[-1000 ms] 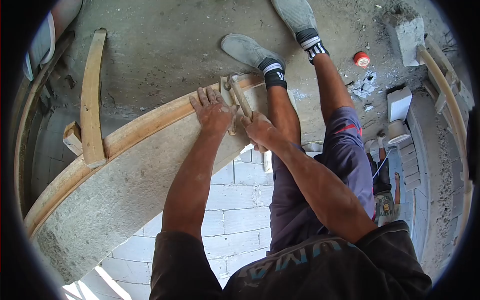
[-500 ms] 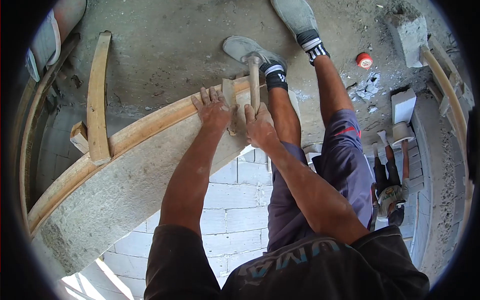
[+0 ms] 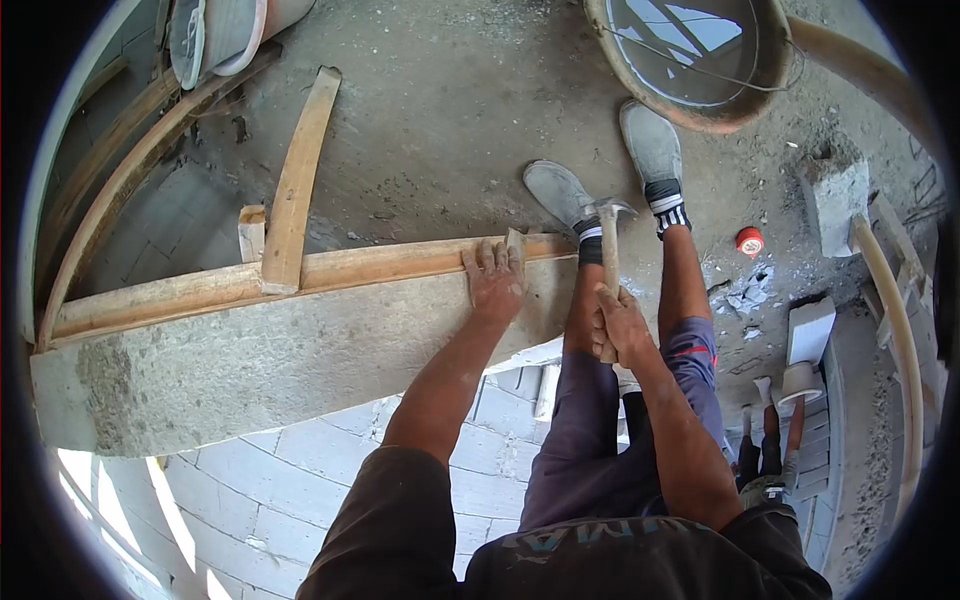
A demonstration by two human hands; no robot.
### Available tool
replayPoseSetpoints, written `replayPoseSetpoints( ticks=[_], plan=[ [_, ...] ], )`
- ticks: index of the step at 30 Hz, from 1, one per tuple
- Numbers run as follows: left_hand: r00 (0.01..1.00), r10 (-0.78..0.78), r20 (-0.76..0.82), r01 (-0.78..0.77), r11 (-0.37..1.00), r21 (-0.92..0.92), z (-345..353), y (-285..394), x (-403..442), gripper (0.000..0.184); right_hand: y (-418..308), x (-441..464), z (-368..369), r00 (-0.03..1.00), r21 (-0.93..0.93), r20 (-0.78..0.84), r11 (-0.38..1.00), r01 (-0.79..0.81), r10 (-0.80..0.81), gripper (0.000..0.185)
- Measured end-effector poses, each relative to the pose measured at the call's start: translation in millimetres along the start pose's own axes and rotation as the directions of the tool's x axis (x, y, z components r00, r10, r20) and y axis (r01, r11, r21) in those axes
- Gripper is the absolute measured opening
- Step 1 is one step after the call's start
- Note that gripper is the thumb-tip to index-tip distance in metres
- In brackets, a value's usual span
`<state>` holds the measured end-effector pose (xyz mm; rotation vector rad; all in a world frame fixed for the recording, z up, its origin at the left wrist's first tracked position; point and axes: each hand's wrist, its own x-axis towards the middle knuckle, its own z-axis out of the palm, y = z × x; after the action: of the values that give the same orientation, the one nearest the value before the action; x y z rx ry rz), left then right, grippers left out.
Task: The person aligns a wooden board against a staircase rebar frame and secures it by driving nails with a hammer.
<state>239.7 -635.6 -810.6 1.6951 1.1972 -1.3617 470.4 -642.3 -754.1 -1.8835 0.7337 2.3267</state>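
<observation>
My left hand (image 3: 496, 281) lies with its fingers spread over the edge of a long wooden rail (image 3: 385, 264), beside a short upright wood piece (image 3: 516, 247). The rail runs along the top edge of a rough concrete slab (image 3: 270, 355). In my right hand (image 3: 622, 325) is a hammer (image 3: 610, 240), gripped by its wooden handle, its metal head up near my shoe and away from the rail. A flat wooden strip (image 3: 300, 185) stands out from the rail on the left, next to a small wood block (image 3: 251, 233).
A tub of water (image 3: 690, 50) stands beyond my feet. A red round object (image 3: 749, 241), a concrete block (image 3: 838, 205) and a white block (image 3: 810, 331) are at the right. Another person (image 3: 768, 455) is at the lower right. Buckets (image 3: 225, 40) lie at the upper left.
The view has turned, bringing the water tub into sight and levelling the rail. My right hand has moved the hammer farther from the short wood piece; my left hand remains on the rail.
</observation>
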Motion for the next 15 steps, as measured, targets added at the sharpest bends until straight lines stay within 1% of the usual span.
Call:
replayPoseSetpoints(
  ticks=[3,4,5,6,7,8,9,10,11,12,15],
  plan=[
    [0.966,0.088,-0.244,-0.125,0.982,-0.138,-6.5,22.0,-38.4,0.066,8.2,-5.3,-15.0,0.997,0.021,-0.072,0.999,0.032,-0.030,0.026],
    [0.950,0.069,-0.304,-0.175,0.925,-0.336,-6.1,32.9,-51.3,0.064,10.3,-6.9,-17.0,0.995,0.026,-0.092,0.999,0.028,-0.026,0.026],
    [0.932,0.035,-0.360,-0.230,0.826,-0.514,-6.7,43.4,-62.9,0.061,11.9,-7.5,-19.2,0.993,0.033,-0.113,0.999,0.028,-0.024,0.026],
    [0.913,-0.015,-0.407,-0.285,0.691,-0.664,-8.3,52.6,-74.9,0.058,14.8,-6.9,-22.3,0.993,0.047,-0.122,0.999,-0.003,0.009,0.026],
    [0.975,-0.086,-0.205,-0.126,0.549,-0.827,-18.1,60.0,-90.6,0.057,17.8,-8.1,-24.7,0.992,0.011,-0.127,1.000,-0.025,0.026,0.027],
    [0.993,-0.117,0.011,0.055,0.381,-0.923,-29.8,65.6,-106.7,0.055,19.7,-8.0,-26.1,0.991,-0.023,-0.131,0.999,-0.043,0.040,0.027],
    [0.967,-0.105,0.231,0.248,0.201,-0.948,-34.0,70.0,-121.2,0.055,22.6,-7.5,-27.6,0.990,-0.058,-0.133,0.996,-0.064,0.056,0.027],
    [0.916,-0.124,0.382,0.388,0.020,-0.922,-26.0,74.6,-135.0,0.052,25.8,-6.0,-28.6,0.988,-0.093,-0.141,0.993,-0.072,0.058,0.028],
    [0.842,-0.113,0.527,0.507,-0.163,-0.846,-14.2,79.1,-148.2,0.051,28.9,-4.6,-29.7,0.987,-0.127,-0.149,0.989,-0.080,0.061,0.028],
    [0.751,-0.072,0.656,0.601,-0.335,-0.726,-3.2,82.1,-154.8,0.050,30.0,-4.3,-28.9,0.986,-0.159,-0.149,0.983,-0.093,0.069,0.028],
    [0.653,-0.191,0.733,0.667,-0.313,-0.676,36.6,73.8,-156.1,0.056,33.0,-12.8,-18.0,0.990,-0.238,-0.123,0.966,-0.100,0.072,0.029]
  ],
)
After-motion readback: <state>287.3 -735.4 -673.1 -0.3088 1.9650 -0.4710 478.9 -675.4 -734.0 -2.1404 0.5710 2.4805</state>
